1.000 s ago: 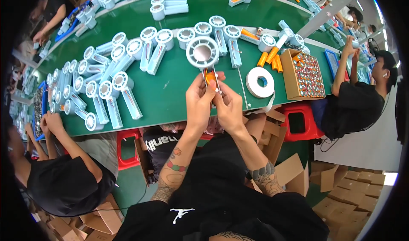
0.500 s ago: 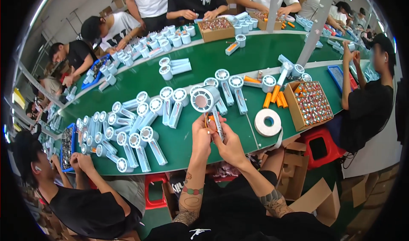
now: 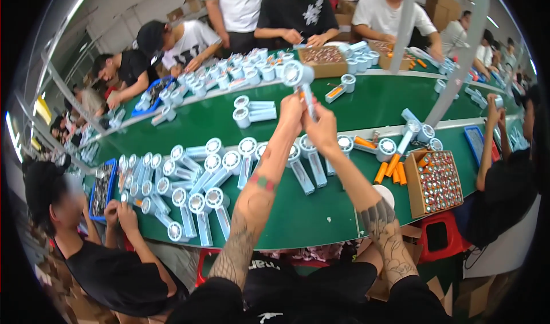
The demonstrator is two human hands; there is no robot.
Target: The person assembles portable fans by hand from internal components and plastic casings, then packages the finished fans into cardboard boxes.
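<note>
Both arms stretch forward over the far part of the green table. My left hand (image 3: 291, 111) and my right hand (image 3: 322, 130) are closed on the handle of a light-blue handheld fan (image 3: 295, 73), its round head up and facing left. A bit of orange shows in the handle between my fingers; the rest of the inside is hidden. Below my arms lie several similar fans (image 3: 213, 162), some partly covered by my left forearm. Loose orange cylindrical batteries (image 3: 393, 165) lie right of my right hand among more fans.
A cardboard box of batteries (image 3: 433, 183) stands at the right edge. My right forearm partly hides a white tape roll (image 3: 385, 195). A blue tray (image 3: 103, 189) sits at the left beside a co-worker. Two fans (image 3: 252, 112) lie on the green belt (image 3: 200, 124). Metal posts rise at right.
My hands have carried the fan forward and up, away from my body, over the far belt. The view has shifted, so the table sits lower and more to the right.
</note>
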